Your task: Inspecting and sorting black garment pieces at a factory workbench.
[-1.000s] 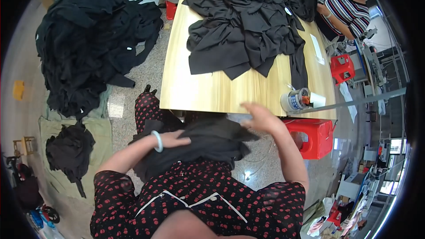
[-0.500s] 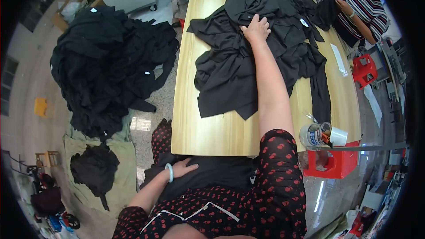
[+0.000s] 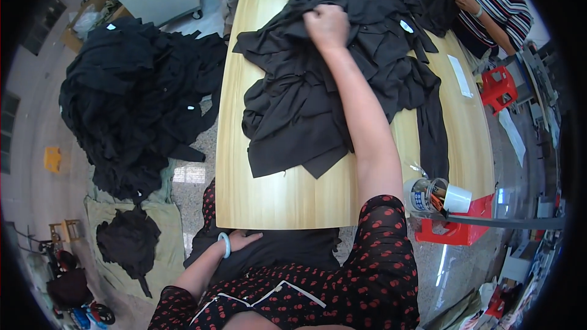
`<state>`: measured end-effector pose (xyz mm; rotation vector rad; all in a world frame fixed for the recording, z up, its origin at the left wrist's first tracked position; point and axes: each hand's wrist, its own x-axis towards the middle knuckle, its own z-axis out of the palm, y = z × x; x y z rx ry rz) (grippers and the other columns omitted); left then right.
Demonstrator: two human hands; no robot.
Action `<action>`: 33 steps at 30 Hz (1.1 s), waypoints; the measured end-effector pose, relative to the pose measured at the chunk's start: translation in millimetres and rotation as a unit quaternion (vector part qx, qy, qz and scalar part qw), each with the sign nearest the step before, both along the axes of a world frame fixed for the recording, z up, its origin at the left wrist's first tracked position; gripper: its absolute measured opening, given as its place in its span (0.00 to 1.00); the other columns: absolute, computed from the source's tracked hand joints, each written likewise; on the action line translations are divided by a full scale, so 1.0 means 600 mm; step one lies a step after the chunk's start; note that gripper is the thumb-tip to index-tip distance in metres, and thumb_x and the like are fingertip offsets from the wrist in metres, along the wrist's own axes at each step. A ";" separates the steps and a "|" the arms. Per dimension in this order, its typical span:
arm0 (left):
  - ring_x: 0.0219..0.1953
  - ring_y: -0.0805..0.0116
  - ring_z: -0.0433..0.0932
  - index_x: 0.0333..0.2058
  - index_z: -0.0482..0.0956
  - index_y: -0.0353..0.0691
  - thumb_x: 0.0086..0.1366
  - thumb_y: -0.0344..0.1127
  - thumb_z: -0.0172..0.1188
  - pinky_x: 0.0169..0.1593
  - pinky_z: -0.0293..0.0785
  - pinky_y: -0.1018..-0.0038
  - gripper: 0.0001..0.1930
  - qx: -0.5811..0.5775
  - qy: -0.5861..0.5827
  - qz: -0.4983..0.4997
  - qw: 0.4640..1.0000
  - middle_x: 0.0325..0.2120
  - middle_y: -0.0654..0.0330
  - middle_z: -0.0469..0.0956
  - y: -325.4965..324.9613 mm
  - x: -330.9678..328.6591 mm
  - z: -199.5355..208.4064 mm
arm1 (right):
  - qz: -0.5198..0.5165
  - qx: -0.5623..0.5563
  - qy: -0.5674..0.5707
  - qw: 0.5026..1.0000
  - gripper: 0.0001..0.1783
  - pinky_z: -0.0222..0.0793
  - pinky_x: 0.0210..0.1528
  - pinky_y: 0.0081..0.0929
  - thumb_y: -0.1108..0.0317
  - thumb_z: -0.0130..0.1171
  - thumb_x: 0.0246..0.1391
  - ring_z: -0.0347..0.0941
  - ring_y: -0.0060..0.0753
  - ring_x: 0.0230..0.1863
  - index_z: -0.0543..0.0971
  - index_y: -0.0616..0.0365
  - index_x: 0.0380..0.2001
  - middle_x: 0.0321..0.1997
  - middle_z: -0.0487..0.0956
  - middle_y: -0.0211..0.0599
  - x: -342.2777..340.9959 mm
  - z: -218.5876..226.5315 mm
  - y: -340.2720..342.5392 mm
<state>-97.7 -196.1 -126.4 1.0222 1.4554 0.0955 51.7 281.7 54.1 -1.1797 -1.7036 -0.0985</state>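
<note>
My right hand [image 3: 328, 25] reaches far over the table. Its fingers are curled into the top of a heap of black garments [image 3: 306, 101], and the fabric bunches beside the knuckles. Buttons and a white label show on the heap. Its near corner hangs loose toward the front edge of the wood. Down by my lap, my left hand [image 3: 242, 242] lies flat with its fingers stretched out on a black cloth [image 3: 275, 256], a pale bangle [image 3: 225, 245] round its wrist.
The pale wooden table [image 3: 287, 208] has a jar of small tools [image 3: 428, 195] and a white cup [image 3: 457, 198] at its near right. A big black clothes pile [image 3: 140, 98] lies on the left floor. Red stools [image 3: 498, 85] and a person in a striped top [image 3: 498, 9] are right.
My right hand has closed from spread fingers into a fist on the garments and moved slightly. My view has shifted a little, and my left hand still rests on my lap.
</note>
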 end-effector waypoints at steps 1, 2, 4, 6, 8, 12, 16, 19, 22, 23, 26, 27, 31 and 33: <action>0.55 0.52 0.62 0.52 0.61 0.26 0.55 0.58 0.52 0.58 0.56 0.70 0.39 -0.010 0.011 0.003 1.000 0.51 0.39 0.63 -0.002 0.002 0.001 | -0.058 -0.016 0.028 0.998 0.13 0.69 0.33 0.41 0.60 0.52 0.36 0.73 0.53 0.27 0.79 0.59 0.18 0.22 0.75 0.50 0.027 -0.003 0.009; 0.56 0.52 0.62 0.52 0.60 0.26 0.55 0.59 0.51 0.59 0.55 0.70 0.40 -0.022 0.020 0.009 1.000 0.51 0.38 0.63 -0.004 0.004 0.003 | -0.083 -0.042 0.058 0.994 0.15 0.69 0.35 0.41 0.58 0.53 0.37 0.73 0.53 0.29 0.80 0.59 0.21 0.23 0.75 0.51 0.055 -0.004 0.020; 0.56 0.51 0.60 0.53 0.59 0.24 0.54 0.60 0.51 0.59 0.54 0.70 0.42 -0.022 0.040 0.006 0.999 0.51 0.37 0.62 -0.006 0.007 0.013 | -0.103 -0.261 0.127 0.951 0.23 0.66 0.44 0.38 0.50 0.53 0.40 0.73 0.51 0.40 0.79 0.59 0.30 0.34 0.77 0.52 0.097 -0.008 0.033; 0.58 0.48 0.56 0.54 0.55 0.21 0.53 0.65 0.49 0.60 0.52 0.70 0.47 -0.029 0.070 -0.001 0.997 0.53 0.33 0.58 -0.003 0.012 0.024 | -0.092 -0.334 0.097 0.933 0.26 0.66 0.45 0.36 0.48 0.53 0.41 0.72 0.49 0.42 0.79 0.60 0.33 0.38 0.76 0.52 0.098 -0.014 0.034; 0.59 0.48 0.56 0.55 0.53 0.22 0.51 0.67 0.47 0.61 0.51 0.71 0.49 -0.042 0.073 -0.010 0.996 0.53 0.33 0.57 -0.002 0.022 0.034 | -0.035 -0.283 0.056 0.957 0.27 0.66 0.45 0.36 0.46 0.53 0.41 0.72 0.49 0.43 0.79 0.60 0.33 0.37 0.76 0.53 0.066 -0.024 0.026; 0.58 0.48 0.57 0.57 0.50 0.24 0.50 0.69 0.44 0.61 0.51 0.72 0.51 -0.049 0.092 -0.027 0.994 0.53 0.33 0.58 0.002 0.033 0.043 | -0.137 -0.364 -0.016 0.921 0.16 0.61 0.53 0.33 0.61 0.55 0.43 0.69 0.43 0.48 0.78 0.53 0.37 0.42 0.75 0.46 0.004 -0.045 -0.001; 0.58 0.47 0.56 0.56 0.51 0.24 0.51 0.68 0.45 0.61 0.51 0.71 0.50 -0.007 0.075 -0.006 0.997 0.53 0.34 0.58 -0.004 0.024 0.040 | -0.060 -0.200 -0.030 0.977 0.07 0.66 0.45 0.35 0.68 0.54 0.36 0.75 0.44 0.34 0.77 0.53 0.24 0.29 0.78 0.45 0.007 -0.021 -0.013; 0.58 0.46 0.57 0.55 0.52 0.21 0.52 0.66 0.47 0.60 0.51 0.70 0.49 0.013 0.056 -0.011 0.998 0.52 0.31 0.58 -0.006 0.012 0.029 | 0.019 -0.107 0.039 0.993 0.09 0.69 0.37 0.34 0.64 0.55 0.32 0.74 0.47 0.32 0.77 0.52 0.21 0.26 0.77 0.43 0.019 0.057 0.001; 0.56 0.49 0.60 0.54 0.58 0.28 0.55 0.61 0.49 0.59 0.54 0.69 0.41 0.061 0.042 -0.018 0.997 0.51 0.37 0.63 -0.004 0.005 0.019 | 0.090 -0.106 0.097 0.986 0.13 0.67 0.31 0.26 0.56 0.61 0.32 0.74 0.33 0.26 0.79 0.53 0.21 0.20 0.77 0.32 0.037 0.152 -0.002; 0.56 0.52 0.62 0.53 0.60 0.29 0.56 0.58 0.50 0.59 0.55 0.70 0.37 0.096 -0.008 -0.008 0.995 0.51 0.40 0.64 -0.002 -0.003 0.019 | 0.213 -0.124 0.139 0.959 0.12 0.63 0.29 0.19 0.59 0.61 0.35 0.69 0.22 0.24 0.78 0.56 0.22 0.20 0.75 0.27 0.046 0.176 -0.014; 0.52 0.58 0.68 0.49 0.68 0.33 0.58 0.45 0.54 0.54 0.62 0.71 0.25 0.234 -0.091 0.064 0.966 0.48 0.48 0.70 0.001 -0.032 0.035 | 0.357 -0.177 0.198 0.895 0.05 0.62 0.27 0.11 0.70 0.60 0.43 0.67 0.15 0.24 0.78 0.58 0.26 0.23 0.74 0.23 0.043 0.259 -0.058; 0.50 0.57 0.70 0.47 0.71 0.36 0.58 0.43 0.54 0.53 0.64 0.71 0.22 0.278 -0.088 0.090 0.952 0.46 0.49 0.72 -0.001 -0.046 0.046 | 0.395 -0.197 0.212 0.872 0.06 0.61 0.27 0.10 0.70 0.59 0.43 0.66 0.14 0.23 0.77 0.59 0.27 0.24 0.74 0.23 0.038 0.286 -0.082; 0.31 0.60 0.76 0.31 0.77 0.36 0.55 0.44 0.56 0.37 0.71 0.69 0.15 0.279 0.075 0.009 0.957 0.25 0.52 0.75 -0.036 -0.097 0.104 | 0.448 -0.262 0.192 0.833 0.04 0.65 0.27 0.15 0.73 0.57 0.40 0.68 0.19 0.22 0.73 0.58 0.24 0.23 0.74 0.29 -0.024 0.363 -0.210; 0.33 0.60 0.75 0.31 0.77 0.36 0.55 0.43 0.56 0.38 0.71 0.69 0.15 0.258 0.024 0.013 0.966 0.28 0.52 0.75 -0.052 -0.123 0.133 | 0.467 -0.268 0.188 0.822 0.04 0.66 0.29 0.16 0.73 0.56 0.42 0.68 0.20 0.23 0.73 0.58 0.25 0.25 0.74 0.29 -0.063 0.386 -0.287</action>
